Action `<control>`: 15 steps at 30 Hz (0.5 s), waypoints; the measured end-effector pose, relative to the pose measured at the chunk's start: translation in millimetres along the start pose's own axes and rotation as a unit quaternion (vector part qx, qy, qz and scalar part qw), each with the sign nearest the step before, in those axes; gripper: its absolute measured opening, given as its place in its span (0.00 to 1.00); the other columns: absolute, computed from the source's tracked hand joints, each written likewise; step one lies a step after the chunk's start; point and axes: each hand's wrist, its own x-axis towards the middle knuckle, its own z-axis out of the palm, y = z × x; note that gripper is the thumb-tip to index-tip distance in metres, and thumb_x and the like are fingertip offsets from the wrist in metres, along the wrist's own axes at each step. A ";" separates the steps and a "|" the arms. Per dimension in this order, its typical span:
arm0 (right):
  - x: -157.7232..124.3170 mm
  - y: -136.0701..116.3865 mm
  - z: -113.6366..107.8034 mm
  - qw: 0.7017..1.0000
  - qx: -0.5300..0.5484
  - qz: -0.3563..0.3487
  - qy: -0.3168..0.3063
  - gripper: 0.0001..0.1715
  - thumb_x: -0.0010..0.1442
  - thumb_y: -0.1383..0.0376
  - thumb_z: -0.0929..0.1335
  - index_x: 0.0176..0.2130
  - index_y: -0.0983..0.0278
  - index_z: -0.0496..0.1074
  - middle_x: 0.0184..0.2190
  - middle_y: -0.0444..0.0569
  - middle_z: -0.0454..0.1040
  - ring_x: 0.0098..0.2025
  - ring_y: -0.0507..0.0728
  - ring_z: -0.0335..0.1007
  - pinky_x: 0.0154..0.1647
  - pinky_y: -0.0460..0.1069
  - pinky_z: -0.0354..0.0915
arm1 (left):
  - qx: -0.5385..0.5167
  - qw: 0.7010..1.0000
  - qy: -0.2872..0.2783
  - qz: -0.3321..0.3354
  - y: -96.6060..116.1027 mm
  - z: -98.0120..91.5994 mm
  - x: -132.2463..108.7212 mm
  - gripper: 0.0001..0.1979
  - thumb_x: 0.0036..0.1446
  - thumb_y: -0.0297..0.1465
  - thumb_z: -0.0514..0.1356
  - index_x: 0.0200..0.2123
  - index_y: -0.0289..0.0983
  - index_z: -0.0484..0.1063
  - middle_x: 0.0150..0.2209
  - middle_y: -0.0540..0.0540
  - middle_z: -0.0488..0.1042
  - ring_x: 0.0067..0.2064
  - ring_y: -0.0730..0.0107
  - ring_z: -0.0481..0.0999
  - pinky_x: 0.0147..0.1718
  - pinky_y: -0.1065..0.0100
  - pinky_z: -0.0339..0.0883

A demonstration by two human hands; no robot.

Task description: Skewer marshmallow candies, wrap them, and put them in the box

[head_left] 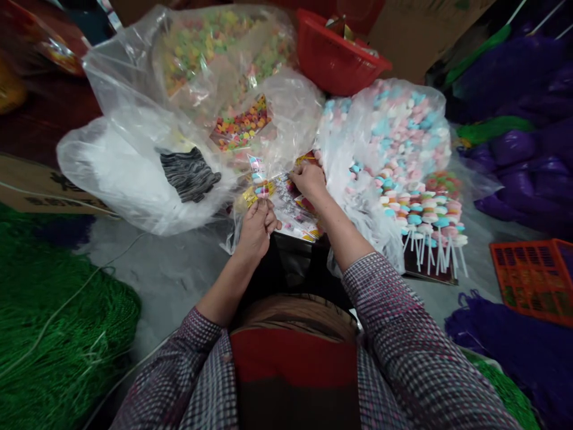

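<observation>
My left hand [258, 226] is closed around the lower end of a marshmallow skewer [259, 181], which stands upright in a clear wrapper with blue, pink and orange pieces showing. Over the cluttered work surface, my right hand [310, 178] has its fingertips pinched together beside a heap of thin silver strips [286, 192]. Whatever those fingertips hold is too small to make out. Yellow strips [251, 194] lie just behind my left hand. To the right, a pile of finished-looking marshmallow skewers [421, 216] rests with white sticks pointing toward me.
Clear bags of ring-shaped gummies [224, 48] and marshmallows [403, 122] fill the back. At left, a black-grey striped piece [190, 173] lies on a white bag [111, 164]. A red basin [338, 57], green netting [67, 298] and an orange crate [532, 278] surround the area.
</observation>
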 end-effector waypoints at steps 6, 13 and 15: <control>-0.7 11.1 -1.2 0.996 0.076 -0.029 0.024 0.06 0.57 0.65 0.69 0.29 0.63 0.73 0.32 0.50 0.80 0.38 0.58 0.74 0.46 0.51 0.67 | 0.017 1.000 -0.004 -0.007 0.0 1.9 -1.1 0.20 0.61 0.46 0.66 0.30 0.38 0.66 0.15 0.62 0.53 0.15 0.84 0.54 0.22 0.75 0.63; -36.1 29.8 -25.9 0.975 0.213 -0.047 0.048 0.09 0.55 0.62 0.69 0.25 0.61 0.70 0.21 0.42 0.71 0.29 0.54 0.67 0.32 0.48 0.64 | 0.057 0.998 -0.034 0.004 -3.6 -0.3 -3.0 0.21 0.56 0.49 0.69 0.31 0.38 0.67 0.16 0.62 0.55 0.14 0.84 0.52 0.18 0.75 0.60; -61.5 34.6 -38.6 0.962 0.265 -0.052 0.034 0.10 0.57 0.61 0.69 0.26 0.62 0.71 0.20 0.41 0.71 0.26 0.52 0.66 0.29 0.47 0.62 | 0.077 0.996 -0.043 -0.003 -6.0 2.3 -4.2 0.23 0.54 0.50 0.69 0.31 0.38 0.68 0.16 0.62 0.54 0.14 0.84 0.50 0.16 0.75 0.55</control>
